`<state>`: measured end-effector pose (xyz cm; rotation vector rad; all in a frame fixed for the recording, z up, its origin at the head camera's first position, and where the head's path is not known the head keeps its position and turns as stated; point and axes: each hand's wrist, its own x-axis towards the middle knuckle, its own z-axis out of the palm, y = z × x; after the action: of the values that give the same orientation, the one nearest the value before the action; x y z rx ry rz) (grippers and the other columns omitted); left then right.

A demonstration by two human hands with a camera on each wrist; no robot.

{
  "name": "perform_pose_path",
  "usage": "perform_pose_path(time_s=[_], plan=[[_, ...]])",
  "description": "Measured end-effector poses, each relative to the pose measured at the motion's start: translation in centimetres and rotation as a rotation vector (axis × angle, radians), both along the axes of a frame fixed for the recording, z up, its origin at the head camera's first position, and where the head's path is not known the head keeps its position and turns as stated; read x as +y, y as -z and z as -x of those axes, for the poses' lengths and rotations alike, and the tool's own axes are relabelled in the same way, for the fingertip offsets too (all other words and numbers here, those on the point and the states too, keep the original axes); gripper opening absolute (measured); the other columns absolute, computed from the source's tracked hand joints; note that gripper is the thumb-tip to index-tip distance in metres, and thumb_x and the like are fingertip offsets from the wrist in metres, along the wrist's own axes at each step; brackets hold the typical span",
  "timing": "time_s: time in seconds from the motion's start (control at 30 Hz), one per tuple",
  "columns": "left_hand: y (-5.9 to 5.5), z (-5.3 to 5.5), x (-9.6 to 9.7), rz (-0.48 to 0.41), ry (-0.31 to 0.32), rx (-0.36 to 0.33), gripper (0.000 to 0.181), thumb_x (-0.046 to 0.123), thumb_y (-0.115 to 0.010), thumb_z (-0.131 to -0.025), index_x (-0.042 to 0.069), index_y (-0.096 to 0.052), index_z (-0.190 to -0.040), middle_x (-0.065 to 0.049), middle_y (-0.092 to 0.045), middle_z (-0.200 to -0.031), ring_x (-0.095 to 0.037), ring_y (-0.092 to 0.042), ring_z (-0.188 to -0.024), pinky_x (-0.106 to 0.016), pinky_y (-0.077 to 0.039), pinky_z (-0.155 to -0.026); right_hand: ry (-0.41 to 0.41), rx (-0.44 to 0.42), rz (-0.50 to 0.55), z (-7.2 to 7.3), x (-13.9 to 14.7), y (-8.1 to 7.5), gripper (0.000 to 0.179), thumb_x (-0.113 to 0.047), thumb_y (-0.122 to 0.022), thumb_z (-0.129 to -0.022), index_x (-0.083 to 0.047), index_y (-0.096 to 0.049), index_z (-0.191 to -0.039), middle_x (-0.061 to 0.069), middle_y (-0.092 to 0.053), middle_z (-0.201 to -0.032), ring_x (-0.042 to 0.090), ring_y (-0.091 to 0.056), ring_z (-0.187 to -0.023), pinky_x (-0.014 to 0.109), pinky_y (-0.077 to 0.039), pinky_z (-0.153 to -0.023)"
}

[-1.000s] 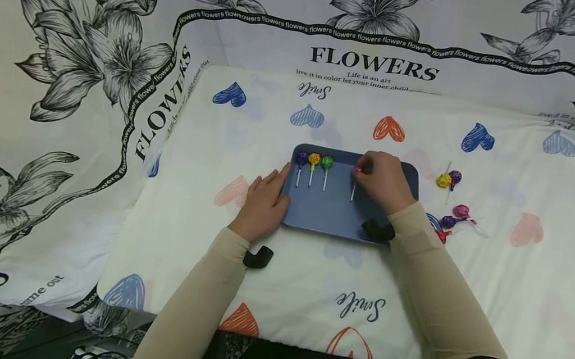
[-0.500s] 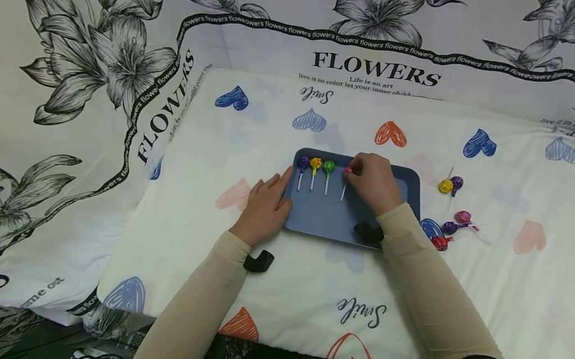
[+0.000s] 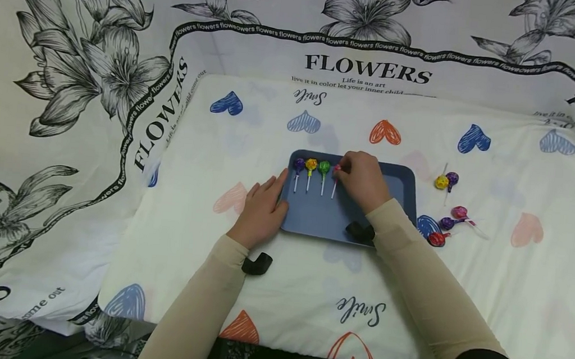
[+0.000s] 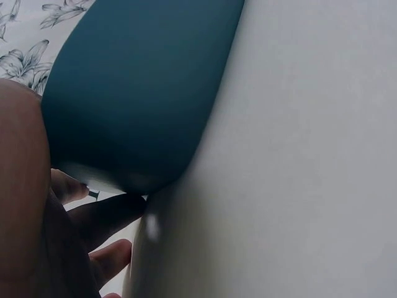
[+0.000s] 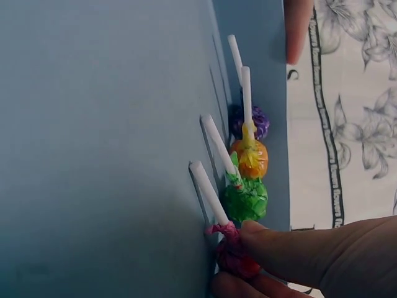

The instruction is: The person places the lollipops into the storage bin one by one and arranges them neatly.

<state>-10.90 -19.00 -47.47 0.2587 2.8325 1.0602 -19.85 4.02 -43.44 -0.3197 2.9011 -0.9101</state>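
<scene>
My right hand (image 3: 364, 180) pinches a pink lollipop (image 5: 231, 248) by its wrapped head, inside the blue-grey tray (image 3: 314, 221). To its left, a green lollipop (image 3: 324, 168), a yellow lollipop (image 3: 311, 164) and a purple lollipop (image 3: 298, 166) lie in a row along the tray's far side, sticks toward me. In the right wrist view the pink head sits beside the green one. My left hand (image 3: 261, 211) rests against the tray's left edge with its fingers extended. The left wrist view shows those fingers at the tray's outer side.
Right of the tray lie more lollipops on the heart-print cloth: a yellow one (image 3: 441, 182) with a purple one (image 3: 452, 179), a pink one (image 3: 459, 212) by another purple one (image 3: 447, 223), and a red one (image 3: 437, 238). A flower-print sheet (image 3: 247, 52) lies beyond.
My right hand has moved left across the tray with the pink lollipop, bringing it closer to the green one. The left hand keeps its place at the tray's edge.
</scene>
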Motion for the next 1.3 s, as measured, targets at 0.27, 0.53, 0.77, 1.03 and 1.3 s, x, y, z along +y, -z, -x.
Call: perform_pose_path(time_s=[0.27, 0.53, 0.77, 1.03, 1.3], plan=[[0.4, -0.2, 0.1, -0.013, -0.008, 0.011, 0.066, 0.024, -0.039, -0.099, 0.031, -0.01, -0.158, 0.005, -0.027, -0.159, -0.018, -0.02, -0.148, -0.044, -0.001, -0.12, -0.007, 0.03, 0.008, 0.1, -0.2, 0.2, 0.015, -0.016, -0.076, -0.085, -0.003, -0.068, -0.085, 0.01, -0.067, -0.081, 0.024, -0.057, -0.075, 0.037, -0.048, -0.069], [0.4, -0.2, 0.2, -0.015, -0.012, 0.01, 0.066, 0.024, -0.04, -0.099, 0.029, -0.011, -0.158, 0.004, -0.026, -0.159, -0.019, -0.021, -0.148, -0.045, -0.001, -0.12, 0.015, 0.026, 0.005, 0.0, 0.0, 0.2, 0.017, -0.019, -0.077, -0.085, -0.004, -0.068, -0.083, 0.009, -0.066, -0.079, 0.023, -0.055, -0.074, 0.036, -0.047, -0.067], [0.3, -0.3, 0.3, -0.005, -0.017, 0.01, 0.066, 0.024, -0.04, -0.099, 0.029, -0.012, -0.158, 0.005, -0.027, -0.159, -0.019, -0.021, -0.148, -0.044, -0.001, -0.12, 0.022, 0.036, 0.001, -0.2, 0.4, 0.4, 0.018, -0.019, -0.077, -0.085, -0.002, -0.07, -0.083, 0.01, -0.066, -0.079, 0.024, -0.055, -0.074, 0.036, -0.047, -0.066], [0.3, -0.3, 0.4, 0.007, -0.012, -0.001, 0.066, 0.025, -0.04, -0.099, 0.03, -0.01, -0.158, 0.004, -0.026, -0.159, -0.019, -0.02, -0.148, -0.044, -0.001, -0.12, -0.001, 0.017, -0.025, -0.7, 0.7, 0.2, 0.021, -0.022, -0.077, -0.085, -0.001, -0.072, -0.085, 0.01, -0.067, -0.08, 0.023, -0.057, -0.074, 0.037, -0.047, -0.067], [0.0, -0.1, 0.2, 0.009, -0.003, 0.023, 0.066, 0.025, -0.04, -0.098, 0.026, -0.013, -0.159, 0.004, -0.027, -0.159, -0.02, -0.022, -0.148, -0.045, -0.003, -0.12, -0.033, -0.034, -0.062, -0.9, 1.2, -0.4, 0.026, -0.025, -0.078, -0.083, 0.001, -0.073, -0.087, 0.012, -0.067, -0.082, 0.025, -0.057, -0.077, 0.039, -0.048, -0.07]])
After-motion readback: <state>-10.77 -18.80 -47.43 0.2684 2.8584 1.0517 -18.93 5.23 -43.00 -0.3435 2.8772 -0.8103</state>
